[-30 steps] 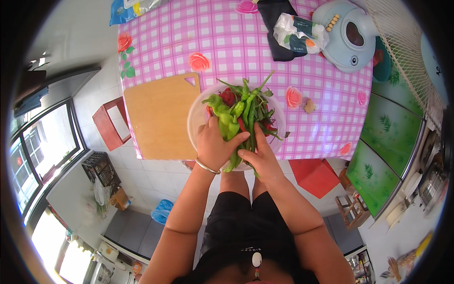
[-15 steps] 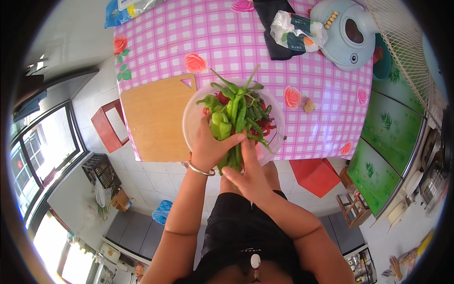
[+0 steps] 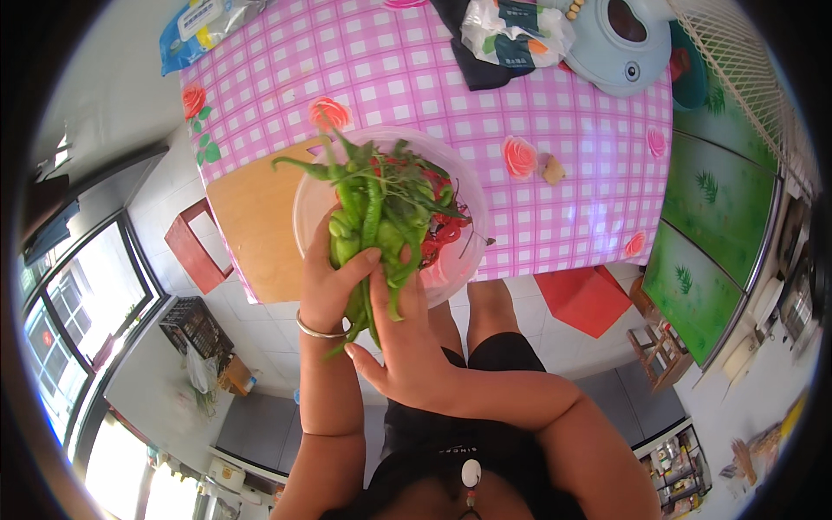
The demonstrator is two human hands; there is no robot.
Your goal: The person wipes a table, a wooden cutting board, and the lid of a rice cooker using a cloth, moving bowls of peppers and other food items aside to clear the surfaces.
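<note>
– Grip and position?
– Clasps green peppers (image 3: 373,208) in left hand (image 3: 328,290), with right hand (image 3: 403,338) against them, closure unclear; over bowl (image 3: 455,267), ends past its rim at 7 o'clock.
– Nearby?
– Red peppers (image 3: 447,232) inside at 3 o'clock; cutting board (image 3: 256,212) at 9.

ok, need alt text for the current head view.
A person's left hand grips a bunch of green peppers over a translucent bowl holding red peppers, the right hand against the bunch with its thumb spread. A tan cutting board lies left of the bowl on a pink-checked tablecloth.
</note>
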